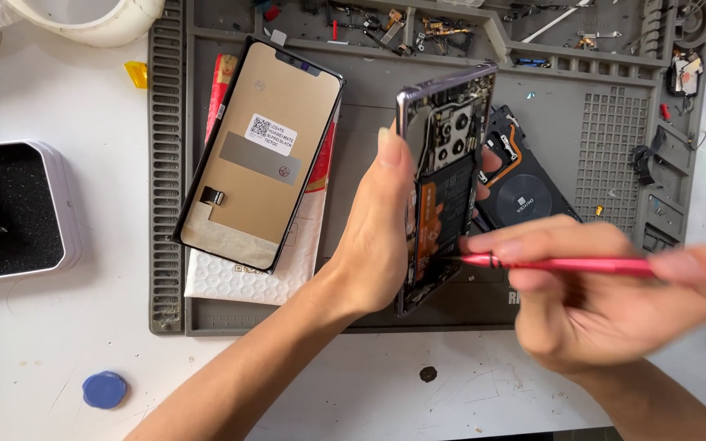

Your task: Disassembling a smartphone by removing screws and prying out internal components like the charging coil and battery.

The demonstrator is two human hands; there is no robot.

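left hand grips an opened phone body by its left edge, thumb up along the frame, holding it tilted on edge over the middle of the grey repair mat. insides face right: camera cluster up top, dark battery and orange flex lower down. right hand pinches a red screwdriver between fingers and thumb, shaft lying roughly level, tip touching the phone body's lower half near the orange flex (hand is motion-blurred, exact grip hard to read). black back cover with a round coil lies flat on the mat just behind the phone, right of centre. detached screen lies back-up on a white padded envelope at the mat's left side, white sticker on it. small parts and screws sit in the mat's top tray slots. white table carries a grey box with a black insert at the left edge, and a blue round cap near the front left.
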